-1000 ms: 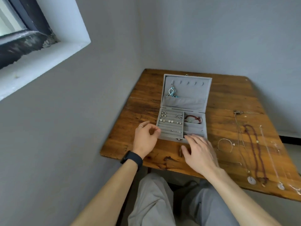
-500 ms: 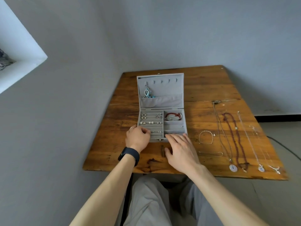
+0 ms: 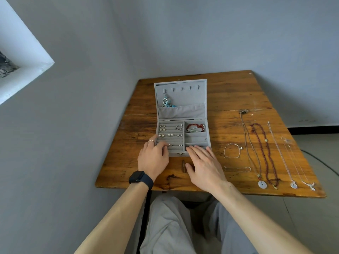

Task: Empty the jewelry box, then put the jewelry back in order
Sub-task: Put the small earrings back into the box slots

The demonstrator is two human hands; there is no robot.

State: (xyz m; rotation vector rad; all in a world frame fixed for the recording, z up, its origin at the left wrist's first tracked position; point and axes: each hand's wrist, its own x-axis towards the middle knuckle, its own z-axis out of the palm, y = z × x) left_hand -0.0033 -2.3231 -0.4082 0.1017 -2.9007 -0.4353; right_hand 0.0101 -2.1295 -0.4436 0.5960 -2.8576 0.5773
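Worn wooden table (image 3: pixel 229 99) fills centre-right of the frame. Grey jewelry box (image 3: pixel 181 121), lid open, sits centre-left on it. Right of the box: silver bracelet (image 3: pixel 232 150), thin chain (image 3: pixel 237 169) below it. Further right, necklaces laid lengthwise: cord necklace (image 3: pixel 251 147), dark red bead necklace (image 3: pixel 264 153), silver necklaces (image 3: pixel 286 158) at far right.

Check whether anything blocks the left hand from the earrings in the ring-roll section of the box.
Nothing visible does. The left hand sits at the near left corner of the open jewelry box, fingers already over the ring rolls; the earrings lie uncovered just beyond them, lid upright behind.
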